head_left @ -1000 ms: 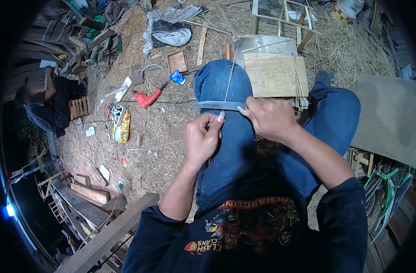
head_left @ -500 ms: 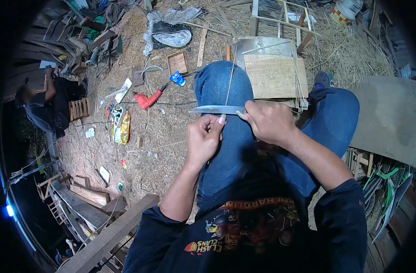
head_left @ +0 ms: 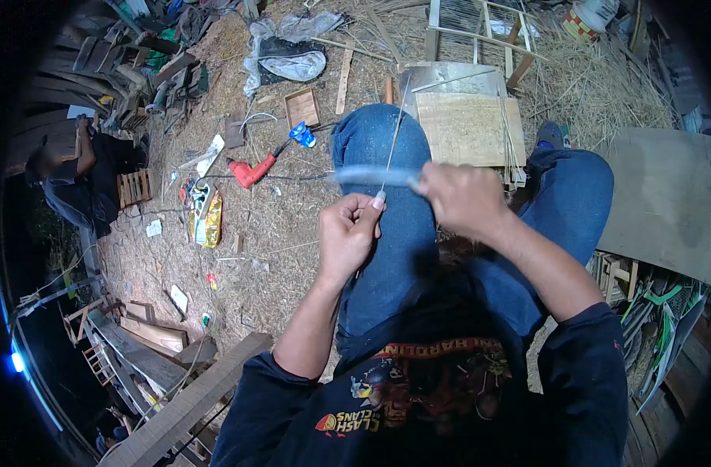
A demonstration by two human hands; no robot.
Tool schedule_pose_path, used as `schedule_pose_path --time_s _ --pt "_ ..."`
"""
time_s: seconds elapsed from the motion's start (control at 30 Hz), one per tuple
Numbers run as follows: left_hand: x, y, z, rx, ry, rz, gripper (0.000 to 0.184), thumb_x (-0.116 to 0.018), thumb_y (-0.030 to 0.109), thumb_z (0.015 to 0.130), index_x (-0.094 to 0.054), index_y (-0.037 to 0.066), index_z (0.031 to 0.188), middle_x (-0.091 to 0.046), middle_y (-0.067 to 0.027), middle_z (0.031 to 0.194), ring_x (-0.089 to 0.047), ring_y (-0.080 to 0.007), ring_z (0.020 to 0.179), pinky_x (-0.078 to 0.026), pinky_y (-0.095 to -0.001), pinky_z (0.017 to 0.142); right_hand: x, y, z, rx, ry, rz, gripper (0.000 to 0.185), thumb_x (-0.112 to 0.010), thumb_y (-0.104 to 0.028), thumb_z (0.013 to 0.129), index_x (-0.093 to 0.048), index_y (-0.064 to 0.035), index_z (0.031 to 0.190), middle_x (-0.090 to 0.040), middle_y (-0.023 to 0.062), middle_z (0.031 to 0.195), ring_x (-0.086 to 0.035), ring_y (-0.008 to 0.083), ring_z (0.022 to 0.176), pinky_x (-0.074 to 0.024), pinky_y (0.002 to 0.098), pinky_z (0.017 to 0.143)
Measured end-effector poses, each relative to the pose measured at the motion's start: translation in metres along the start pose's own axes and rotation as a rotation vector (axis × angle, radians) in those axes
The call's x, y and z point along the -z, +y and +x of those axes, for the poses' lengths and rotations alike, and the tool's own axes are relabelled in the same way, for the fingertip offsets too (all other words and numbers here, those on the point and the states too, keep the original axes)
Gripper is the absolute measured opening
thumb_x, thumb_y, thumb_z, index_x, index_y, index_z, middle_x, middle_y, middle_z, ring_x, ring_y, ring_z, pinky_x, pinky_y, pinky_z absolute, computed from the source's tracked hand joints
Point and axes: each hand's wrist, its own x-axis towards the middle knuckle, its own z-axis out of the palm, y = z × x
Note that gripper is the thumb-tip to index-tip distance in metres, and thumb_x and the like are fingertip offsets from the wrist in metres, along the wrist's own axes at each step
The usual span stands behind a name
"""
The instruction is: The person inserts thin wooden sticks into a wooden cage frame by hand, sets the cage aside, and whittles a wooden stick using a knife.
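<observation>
Over my knee, my left hand (head_left: 351, 233) pinches a thin stick (head_left: 395, 140) between thumb and fingers. The stick points up and away along the thigh, beyond the knee. My right hand (head_left: 464, 199) is closed around the handle of a knife (head_left: 363, 173), mostly hiding that handle. Smeared by motion, the blade lies crosswise over the stick, a little beyond my left thumb. Whether it touches the stick I cannot tell.
A red power drill (head_left: 252, 168) and a wooden box (head_left: 302, 107) lie on the shaving-strewn ground at left. Beyond my knees sits a wooden board (head_left: 468, 132). Another person (head_left: 83, 171) sits at far left. A large flat panel (head_left: 659, 202) is at right.
The knife and my right hand have moved slightly away from me along the stick. The stick's far end has tilted a little to the right; my left hand stays nearly still.
</observation>
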Motion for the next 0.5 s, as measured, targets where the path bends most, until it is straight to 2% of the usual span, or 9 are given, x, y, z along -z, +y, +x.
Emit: schedule_pose_path --time_s 0.1,0.13,0.27,0.37,0.5 --pt "0.001 0.0 0.0 0.001 -0.005 0.036 0.022 -0.069 0.013 0.102 -0.071 -0.003 0.087 -0.062 -0.0003 0.063 -0.052 -0.0045 0.055 -0.036 -0.0243 0.05 0.007 -0.002 0.002 -0.038 -0.069 -0.03 0.021 -0.064 -0.03 0.097 -0.059 -0.0112 0.089 -0.066 0.0093 0.069 -0.069 0.0291 0.058 -0.0513 0.0437 0.048" --pt "0.0 0.001 0.001 -0.004 -0.01 0.037 0.022 -0.069 0.013 0.102 -0.071 -0.003 0.087 -0.062 -0.0003 0.063 -0.052 -0.0045 0.055 -0.036 -0.0243 0.05 0.0 -0.001 -0.003 0.112 0.067 -0.033 0.034 -0.053 -0.038 0.107 -0.058 -0.0099 0.089 -0.064 0.007 0.064 -0.068 0.0261 0.053 -0.0518 0.0391 0.043" --pt "0.001 -0.004 -0.001 -0.005 -0.007 0.049 0.023 -0.069 0.015 0.102 -0.072 -0.003 0.088 -0.062 -0.0001 0.063 -0.051 -0.0044 0.055 -0.036 -0.0244 0.05 0.007 0.007 0.007 -0.015 0.028 -0.035 0.03 -0.055 -0.037 0.105 -0.058 -0.0108 0.09 -0.065 0.0072 0.063 -0.07 0.0269 0.055 -0.052 0.0403 0.044" --pt "0.003 0.0 0.001 0.005 -0.034 0.042 0.024 -0.067 0.016 0.104 -0.072 -0.002 0.089 -0.061 0.0 0.062 -0.05 -0.0041 0.054 -0.035 -0.0243 0.05 0.002 0.0 -0.001 0.068 0.018 -0.007 0.03 -0.056 -0.037 0.104 -0.058 -0.0111 0.089 -0.065 0.0067 0.063 -0.07 0.0263 0.055 -0.0519 0.0413 0.045" --pt "0.01 0.008 0.003 0.099 -0.109 0.01 0.028 -0.064 0.021 0.107 -0.072 -0.001 0.091 -0.059 0.0005 0.061 -0.047 -0.0038 0.052 -0.033 -0.0241 0.05 0.001 -0.002 0.001 0.031 0.007 0.025 0.028 -0.058 -0.035 0.103 -0.058 -0.0108 0.089 -0.066 0.0073 0.064 -0.07 0.0272 0.055 -0.0521 0.0421 0.045"
